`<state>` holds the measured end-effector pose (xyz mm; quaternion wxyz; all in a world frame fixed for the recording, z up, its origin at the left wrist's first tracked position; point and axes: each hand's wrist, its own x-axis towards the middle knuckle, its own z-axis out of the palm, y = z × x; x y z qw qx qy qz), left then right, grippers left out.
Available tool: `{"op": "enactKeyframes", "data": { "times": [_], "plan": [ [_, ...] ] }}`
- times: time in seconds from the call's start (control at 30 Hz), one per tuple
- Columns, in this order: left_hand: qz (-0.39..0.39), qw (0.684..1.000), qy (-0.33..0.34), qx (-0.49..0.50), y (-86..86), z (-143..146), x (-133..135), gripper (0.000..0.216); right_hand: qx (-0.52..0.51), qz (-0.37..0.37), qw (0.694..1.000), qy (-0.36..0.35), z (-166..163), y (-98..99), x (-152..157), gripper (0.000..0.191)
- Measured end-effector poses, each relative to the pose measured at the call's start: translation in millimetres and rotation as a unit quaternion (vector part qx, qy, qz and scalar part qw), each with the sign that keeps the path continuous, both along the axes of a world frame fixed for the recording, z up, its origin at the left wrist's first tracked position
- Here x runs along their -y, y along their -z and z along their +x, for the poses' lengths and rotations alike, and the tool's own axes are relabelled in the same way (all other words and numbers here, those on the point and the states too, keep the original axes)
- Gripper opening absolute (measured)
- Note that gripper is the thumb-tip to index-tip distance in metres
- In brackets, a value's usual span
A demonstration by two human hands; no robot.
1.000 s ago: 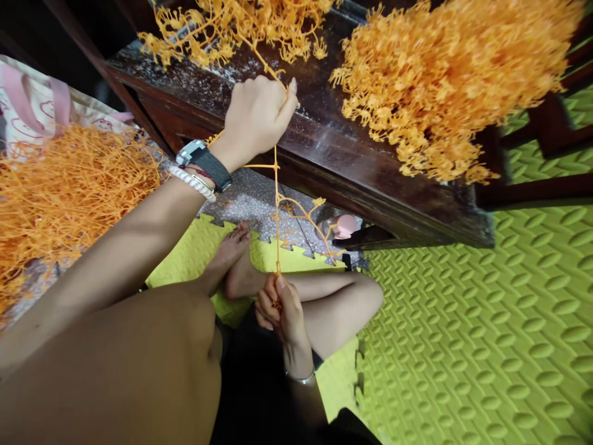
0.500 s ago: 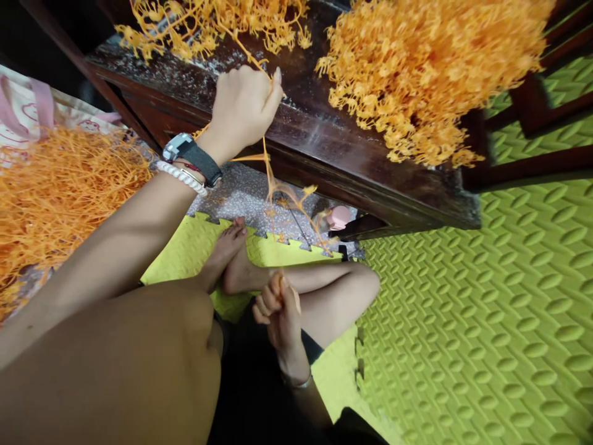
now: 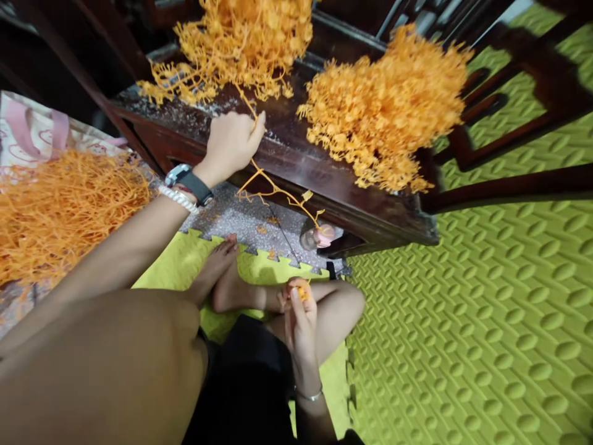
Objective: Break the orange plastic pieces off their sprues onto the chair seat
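Observation:
My left hand (image 3: 231,143), with a watch on its wrist, is closed round an orange branched stem (image 3: 273,185). One end of the stem runs up to a bundle of orange flower sprays (image 3: 259,37) on the dark wooden bench; the branched lower end hangs over the bench's front edge. Above my folded leg, my right hand (image 3: 303,324) curls its fingers round small orange flower pieces (image 3: 302,293), partly hidden by the thumb and fingers. Farther right on the bench lies a second orange flower pile (image 3: 384,111).
A heap of thin orange stems (image 3: 65,216) lies at the left beside a white bag with pink handles (image 3: 60,130). The wooden bench (image 3: 389,216) crosses ahead. Below it stands a small jar with a pink lid (image 3: 324,235). Green foam matting (image 3: 463,334) covers the floor at right.
The right hand has turned and shifted slightly right, showing orange pieces in its fingers. The left hand keeps the stem, whose swinging lower branches now hang steadier. The camera view has shifted.

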<state>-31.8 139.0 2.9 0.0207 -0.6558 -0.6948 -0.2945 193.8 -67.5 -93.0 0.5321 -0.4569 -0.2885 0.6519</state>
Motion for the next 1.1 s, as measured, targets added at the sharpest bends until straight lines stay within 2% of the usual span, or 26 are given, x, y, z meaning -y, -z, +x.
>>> {"op": "enactKeyframes", "data": {
  "times": [0.13,0.2,0.27,0.33,0.37,0.43,0.5,0.57,0.6,0.67,0.77,0.83,0.93,0.97,1.03,1.1],
  "plan": [
    [-0.017,0.999,-0.019,-0.028,-0.4,2,2,0.058,-0.053,0.003,0.998,0.024,1,-30.1,-27,0.019],
    [-0.014,0.999,-0.017,-0.040,-0.2,3,3,0.056,-0.055,0.031,0.998,0.023,2,-45.3,-40,0.018],
    [-0.002,0.999,-0.009,-0.039,0.8,4,3,0.055,0.002,0.094,0.995,0.034,9,-62.8,-58,0.015],
    [0.010,0.999,-0.007,-0.039,2.7,4,2,0.056,0.131,0.199,0.968,0.083,24,-83.6,-88,0.010],
    [0.013,0.999,-0.007,-0.044,3.7,4,1,0.057,0.212,0.257,0.935,0.123,35,-95.0,-107,0.012],
    [0.014,0.998,-0.006,-0.063,5.2,4,0,0.061,0.393,0.338,0.833,0.193,58,-118.2,-154,0.021],
    [0.012,0.996,-0.005,-0.086,5.7,4,-1,0.063,0.509,0.357,0.740,0.259,80,-137.2,-204,0.026],
    [0.012,0.995,-0.006,-0.101,5.2,4,-1,0.064,0.617,0.334,0.667,0.249,97,-146.2,-249,0.032],
    [0.011,0.995,-0.007,-0.103,4.9,5,-1,0.064,0.668,0.305,0.641,0.222,104,-145.9,-266,0.037],
    [0.007,0.995,-0.009,-0.101,4.6,5,0,0.066,0.730,0.248,0.616,0.163,112,-137.7,-288,0.047],
    [-0.002,0.996,0.001,-0.091,4.9,5,0,0.067,0.729,0.230,0.626,0.155,116,-121.4,-295,0.054],
    [0.000,0.997,0.009,-0.079,5.1,5,-1,0.066,0.696,0.275,0.632,0.200,114,-118.9,-289,0.055],
    [0.008,0.998,0.023,-0.054,4.6,4,-2,0.063,0.618,0.374,0.629,0.286,97,-129.2,-266,0.049],
    [0.010,0.999,0.029,-0.044,4.1,4,-3,0.062,0.585,0.402,0.637,0.301,86,-133.2,-253,0.044],
    [0.013,0.999,0.041,-0.015,2.6,3,-2,0.061,0.512,0.435,0.687,0.276,59,-136.3,-222,0.033],
    [0.016,0.996,0.072,0.041,1.2,1,2,0.058,0.441,0.445,0.761,0.169,27,-128.1,-185,0.024]
  ]
}}
